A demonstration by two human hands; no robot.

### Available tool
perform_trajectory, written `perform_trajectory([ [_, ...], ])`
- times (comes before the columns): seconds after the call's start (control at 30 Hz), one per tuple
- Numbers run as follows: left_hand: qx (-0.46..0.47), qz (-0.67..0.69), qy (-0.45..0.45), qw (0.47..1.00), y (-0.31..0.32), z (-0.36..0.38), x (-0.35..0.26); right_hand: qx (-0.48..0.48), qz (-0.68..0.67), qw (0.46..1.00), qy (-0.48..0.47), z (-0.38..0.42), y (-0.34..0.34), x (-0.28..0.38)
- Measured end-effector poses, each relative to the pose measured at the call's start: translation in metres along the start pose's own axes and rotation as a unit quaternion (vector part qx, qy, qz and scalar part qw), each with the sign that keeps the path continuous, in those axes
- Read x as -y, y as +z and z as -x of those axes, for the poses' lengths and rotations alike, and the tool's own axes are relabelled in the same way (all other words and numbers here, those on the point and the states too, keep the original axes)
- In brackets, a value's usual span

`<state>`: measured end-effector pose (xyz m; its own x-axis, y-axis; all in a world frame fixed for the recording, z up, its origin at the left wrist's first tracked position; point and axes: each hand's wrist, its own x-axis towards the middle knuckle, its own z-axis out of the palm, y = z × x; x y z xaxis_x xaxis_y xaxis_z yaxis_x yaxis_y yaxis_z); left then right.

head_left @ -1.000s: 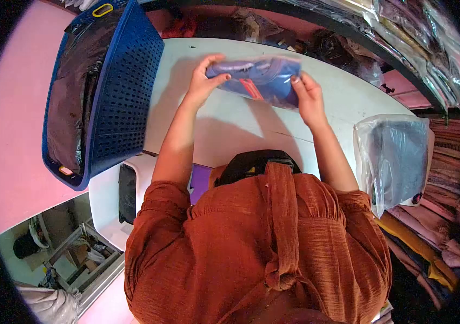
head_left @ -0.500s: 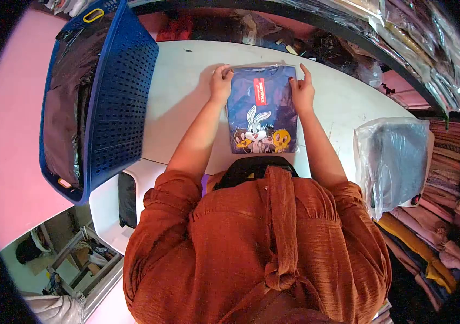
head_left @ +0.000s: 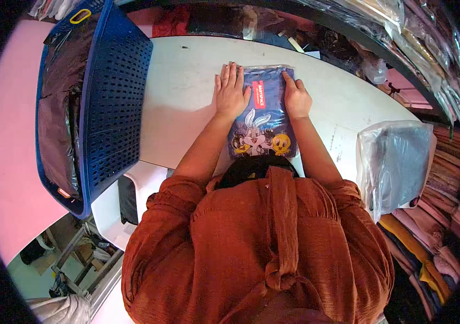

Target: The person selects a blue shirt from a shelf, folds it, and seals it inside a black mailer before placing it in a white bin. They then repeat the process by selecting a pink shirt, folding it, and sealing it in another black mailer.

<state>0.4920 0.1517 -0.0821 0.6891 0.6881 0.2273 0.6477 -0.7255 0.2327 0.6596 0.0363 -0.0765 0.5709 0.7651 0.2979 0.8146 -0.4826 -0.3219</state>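
Note:
A folded blue shirt in a clear plastic bag (head_left: 265, 121) lies on the white table, with a red "BABYSPACE" label and cartoon characters on its front. My left hand (head_left: 232, 93) is open, its fingers stretched flat along the bag's upper left edge and its thumb over the front. At the upper right edge, my right hand (head_left: 297, 98) is closed against the bag, the index finger extended along the side and the other fingers curled. What those curled fingers cover is hidden. The bag's lower end meets dark cloth at my body.
A blue perforated basket (head_left: 115, 102) with dark plastic-wrapped goods stands left on the white table (head_left: 184, 70). Another clear-bagged item (head_left: 395, 162) lies at the right edge. Stacked folded fabrics (head_left: 435, 227) fill the right side, and plastic-wrapped goods (head_left: 397, 32) overhang the upper right.
My left hand has flattened onto the bag's left edge. My right hand has curled in against the right edge, and the bag's upper part looks narrower.

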Motion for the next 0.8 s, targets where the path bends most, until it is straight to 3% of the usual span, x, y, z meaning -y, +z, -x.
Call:
perform_trajectory([
  [0.3,0.024,0.004,-0.004,1.000,0.000,-0.002,0.005,0.064,-0.055,0.996,0.022,-0.009,-0.006,-0.005],
  [0.37,0.037,0.139,-0.015,0.989,0.001,-0.003,0.018,0.090,-0.092,0.991,0.026,-0.009,-0.016,-0.012],
  [0.4,0.034,0.139,-0.016,0.990,-0.001,0.002,0.025,0.101,-0.154,0.980,0.077,-0.009,-0.030,-0.012],
  [0.43,-0.027,0.174,0.002,0.984,-0.005,0.010,0.034,0.110,-0.214,0.962,0.127,-0.005,-0.040,-0.015],
  [0.47,-0.088,0.207,0.020,0.974,-0.010,0.019,0.042,0.072,-0.189,0.974,0.106,0.001,-0.047,-0.023],
  [0.57,-0.079,0.177,0.007,0.981,-0.037,0.067,0.052,0.031,-0.237,0.960,0.143,0.036,-0.063,-0.063],
  [0.73,-0.039,-0.004,-0.105,0.994,-0.058,0.157,0.059,0.019,-0.279,0.938,0.203,0.112,-0.101,-0.104],
  [0.8,-0.016,-0.027,-0.129,0.991,-0.052,0.185,0.062,0.067,-0.259,0.930,0.253,0.139,-0.112,-0.114],
])
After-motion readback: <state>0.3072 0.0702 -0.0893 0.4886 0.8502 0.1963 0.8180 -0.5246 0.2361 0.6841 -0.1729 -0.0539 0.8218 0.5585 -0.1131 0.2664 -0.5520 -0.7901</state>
